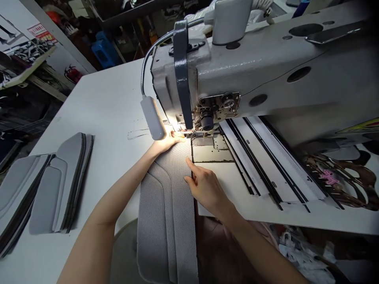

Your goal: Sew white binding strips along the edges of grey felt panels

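A long grey mesh fabric panel (183, 205) with curved seams runs from my lap up under the sewing machine's needle area (188, 132). My left hand (169, 141) is at the panel's far end, close beside the presser foot, its fingers together on the fabric. Part of these fingers is lost in the bright lamp light. Along the panel's right edge, my right hand (205, 187) touches the fabric with forefinger and thumb apart. Its other fingers are curled and partly hidden. The far end of the panel is hidden by my left hand and the machine head.
Stacks of grey padded panels (63, 185) lie on the white table (109, 102) at left. White strips with black edging (266, 161) lie under the machine arm (266, 59). A lamp (153, 117) hangs by the needle. Brown-handled scissors (352, 177) lie at far right.
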`<action>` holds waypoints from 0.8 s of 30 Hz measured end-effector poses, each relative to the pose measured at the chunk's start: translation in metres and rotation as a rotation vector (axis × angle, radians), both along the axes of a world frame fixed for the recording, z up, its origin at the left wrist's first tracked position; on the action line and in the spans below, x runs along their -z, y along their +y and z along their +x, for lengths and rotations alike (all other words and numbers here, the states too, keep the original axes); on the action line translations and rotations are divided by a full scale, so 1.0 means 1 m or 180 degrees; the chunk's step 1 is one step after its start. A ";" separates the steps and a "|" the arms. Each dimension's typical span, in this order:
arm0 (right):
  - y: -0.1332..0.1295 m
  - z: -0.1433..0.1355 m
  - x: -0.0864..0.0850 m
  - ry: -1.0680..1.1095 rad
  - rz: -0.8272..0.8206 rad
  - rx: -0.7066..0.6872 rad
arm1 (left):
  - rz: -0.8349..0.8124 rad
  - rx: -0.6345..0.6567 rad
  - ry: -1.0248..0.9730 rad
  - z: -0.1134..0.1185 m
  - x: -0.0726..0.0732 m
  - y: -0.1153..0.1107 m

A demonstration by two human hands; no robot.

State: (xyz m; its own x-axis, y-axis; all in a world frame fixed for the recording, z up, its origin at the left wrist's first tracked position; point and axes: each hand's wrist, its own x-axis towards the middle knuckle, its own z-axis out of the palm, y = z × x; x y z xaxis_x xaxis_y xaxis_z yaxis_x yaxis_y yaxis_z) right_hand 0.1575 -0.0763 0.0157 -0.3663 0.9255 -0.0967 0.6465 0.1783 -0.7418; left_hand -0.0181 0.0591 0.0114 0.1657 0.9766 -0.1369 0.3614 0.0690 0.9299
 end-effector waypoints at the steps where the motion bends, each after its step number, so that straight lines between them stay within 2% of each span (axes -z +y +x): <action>1: 0.000 -0.001 0.000 -0.0026 -0.0008 -0.0004 | 0.0012 -0.0018 0.0026 0.000 0.000 0.000; 4: 0.001 -0.002 -0.003 -0.0124 -0.0041 -0.0015 | 0.0126 -0.0095 0.0218 0.000 0.000 -0.006; 6: 0.002 -0.002 -0.004 -0.0187 -0.0062 -0.0017 | 0.0643 -0.0071 0.0807 0.002 -0.003 -0.021; 9: 0.003 -0.003 -0.005 -0.0257 -0.0049 -0.0004 | 0.1727 0.0453 0.2047 0.008 -0.004 -0.056; 11: 0.004 -0.005 -0.006 -0.0281 -0.0008 0.0015 | 0.2066 0.0750 0.2465 0.013 -0.002 -0.079; 14: 0.001 -0.007 -0.009 -0.0319 0.0092 0.0061 | 0.2270 0.0719 0.2513 0.015 0.004 -0.101; 18: -0.010 0.009 -0.016 -0.0520 0.0196 0.0046 | 0.2487 0.0645 0.2361 0.013 0.010 -0.104; 20: -0.018 0.029 -0.019 -0.0719 0.0416 0.0312 | 0.2542 0.0648 0.2322 0.012 0.011 -0.102; 24: -0.031 0.077 -0.020 -0.1410 0.1039 0.1453 | 0.2672 0.0673 0.2297 0.011 0.012 -0.101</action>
